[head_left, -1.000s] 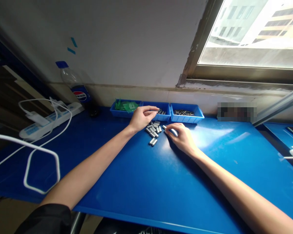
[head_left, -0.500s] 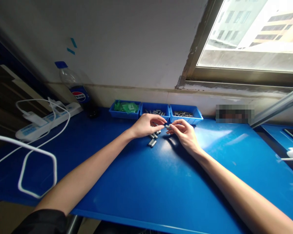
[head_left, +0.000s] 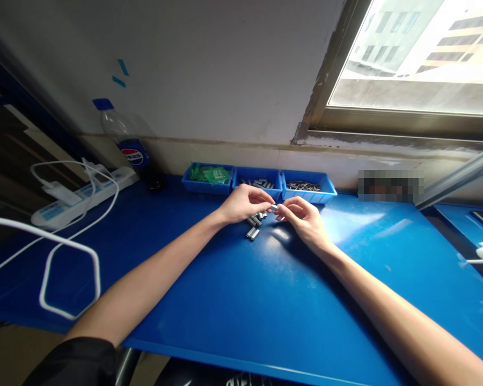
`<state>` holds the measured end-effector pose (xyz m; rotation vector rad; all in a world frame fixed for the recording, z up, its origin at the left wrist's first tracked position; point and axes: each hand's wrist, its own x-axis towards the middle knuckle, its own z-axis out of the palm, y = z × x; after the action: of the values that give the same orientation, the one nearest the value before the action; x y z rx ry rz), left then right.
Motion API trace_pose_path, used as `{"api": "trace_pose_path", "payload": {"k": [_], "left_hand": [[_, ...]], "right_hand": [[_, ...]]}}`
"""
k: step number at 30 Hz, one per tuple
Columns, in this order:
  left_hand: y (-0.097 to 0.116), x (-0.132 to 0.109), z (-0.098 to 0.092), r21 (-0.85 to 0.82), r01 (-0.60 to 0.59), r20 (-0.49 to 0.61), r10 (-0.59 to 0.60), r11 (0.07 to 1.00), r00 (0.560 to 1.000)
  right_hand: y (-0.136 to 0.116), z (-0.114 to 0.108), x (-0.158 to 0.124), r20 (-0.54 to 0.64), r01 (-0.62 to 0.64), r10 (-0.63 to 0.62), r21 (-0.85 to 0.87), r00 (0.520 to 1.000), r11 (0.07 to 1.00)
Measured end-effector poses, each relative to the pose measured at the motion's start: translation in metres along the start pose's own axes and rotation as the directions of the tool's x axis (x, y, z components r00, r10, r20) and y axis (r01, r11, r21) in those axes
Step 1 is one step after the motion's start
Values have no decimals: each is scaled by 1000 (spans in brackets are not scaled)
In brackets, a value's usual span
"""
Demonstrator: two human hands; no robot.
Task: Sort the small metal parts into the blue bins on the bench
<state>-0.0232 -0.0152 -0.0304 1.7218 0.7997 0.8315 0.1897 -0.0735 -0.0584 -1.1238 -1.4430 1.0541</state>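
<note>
Left hand [head_left: 241,205] shifts rightward since the earlier frame, meeting the right hand [head_left: 307,221] at a metal spacer [head_left: 274,207] above the tabletop [head_left: 209,300]. Right fingers clamp its right end, presumably for steadiness; left fingers adjoin its left end, grip indeterminable. Loose spacers [head_left: 252,234] lie near, presumably for reach.

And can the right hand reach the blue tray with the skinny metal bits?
Probably yes: that blue tray sits just beyond the right hand, with nothing visible between them, though that hand seems busy holding a small silver piece.
</note>
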Motion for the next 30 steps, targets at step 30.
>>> {"api": "trace_pose_path", "payload": {"k": [30], "left_hand": [[9, 0, -17, 200, -58, 12, 57, 978, 998]], "right_hand": [[6, -6, 5, -124, -10, 3, -59, 992, 998]]}}
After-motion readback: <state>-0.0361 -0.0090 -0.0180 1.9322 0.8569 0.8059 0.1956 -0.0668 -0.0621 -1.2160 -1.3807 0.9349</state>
